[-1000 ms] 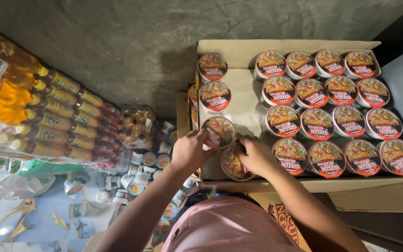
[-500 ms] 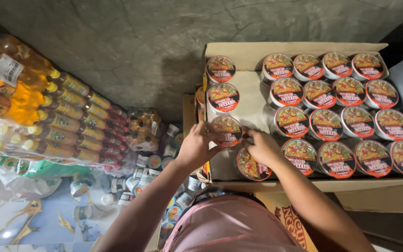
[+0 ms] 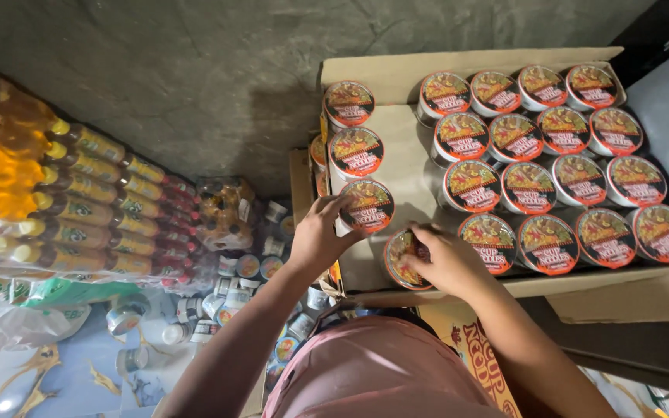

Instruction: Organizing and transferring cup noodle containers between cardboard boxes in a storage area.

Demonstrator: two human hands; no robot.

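Note:
An open cardboard box (image 3: 396,73) holds several round noodle cups with red and orange lids. My left hand (image 3: 320,236) grips one noodle cup (image 3: 368,205) at the box's left side, third in a column of cups. My right hand (image 3: 447,259) rests on another noodle cup (image 3: 401,259) at the box's front edge, partly covering its lid. Rows of the same cups (image 3: 540,174) fill the right part of the box. A bare strip of cardboard runs between the left column and those rows.
Shrink-wrapped packs of orange and dark drink bottles (image 3: 79,201) lie at the left. Small cans and jars (image 3: 241,271) crowd the floor below them. A grey concrete wall (image 3: 195,70) stands behind. Another printed carton (image 3: 474,348) sits under the box.
The view has shifted slightly. My right hand has pushed its cup a little further into the box beside the left hand's cup; the left hand stays on its cup.

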